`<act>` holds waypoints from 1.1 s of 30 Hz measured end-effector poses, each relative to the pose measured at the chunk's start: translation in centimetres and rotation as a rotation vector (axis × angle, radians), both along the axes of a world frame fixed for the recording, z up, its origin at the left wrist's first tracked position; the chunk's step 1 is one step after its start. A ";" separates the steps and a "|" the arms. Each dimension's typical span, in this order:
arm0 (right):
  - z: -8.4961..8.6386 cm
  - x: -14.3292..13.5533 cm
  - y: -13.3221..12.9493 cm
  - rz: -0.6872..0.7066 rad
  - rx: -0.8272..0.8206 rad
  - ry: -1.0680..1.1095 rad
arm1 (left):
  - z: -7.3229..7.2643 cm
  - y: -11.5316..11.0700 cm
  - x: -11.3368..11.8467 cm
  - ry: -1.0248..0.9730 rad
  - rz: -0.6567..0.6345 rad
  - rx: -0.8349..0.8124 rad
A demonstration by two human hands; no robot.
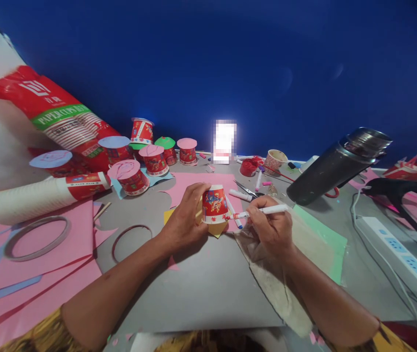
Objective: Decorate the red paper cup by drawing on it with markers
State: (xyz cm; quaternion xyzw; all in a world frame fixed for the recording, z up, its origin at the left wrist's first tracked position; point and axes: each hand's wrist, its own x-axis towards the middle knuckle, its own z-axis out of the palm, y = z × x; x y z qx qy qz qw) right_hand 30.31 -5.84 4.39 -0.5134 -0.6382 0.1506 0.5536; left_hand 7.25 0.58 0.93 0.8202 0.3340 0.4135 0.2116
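Observation:
My left hand [186, 215] is wrapped round a red patterned paper cup [215, 203], held upside down above the grey table [208, 293]. In my right hand [272, 225] is a white marker [272, 209], gripped like a pen, its tip at the cup's lower right edge. Pink paper [189, 182] and a yellow piece [216, 230] lie behind and under the cup. Just beyond my right hand are scissors [247, 188] and another white marker [240, 195].
Several decorated cups [128, 177] and a cup stack [28, 195] stand or lie left, near tape rings [36, 238]. Right are a black flask [336, 166], green paper [321, 234], a cloth [274, 278] and a power strip [395, 249] with cables.

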 end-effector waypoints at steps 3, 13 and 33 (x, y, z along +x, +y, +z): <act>0.0 0.0 0.0 0.019 -0.038 0.001 | 0.1 0.0 -0.1 0.007 -0.011 -0.002; -0.1 0.0 0.0 -0.005 -0.055 -0.008 | 0.1 0.0 -0.1 0.012 -0.009 0.029; 0.0 0.0 0.2 0.002 -0.100 0.026 | -0.2 0.1 -0.1 0.019 0.005 0.044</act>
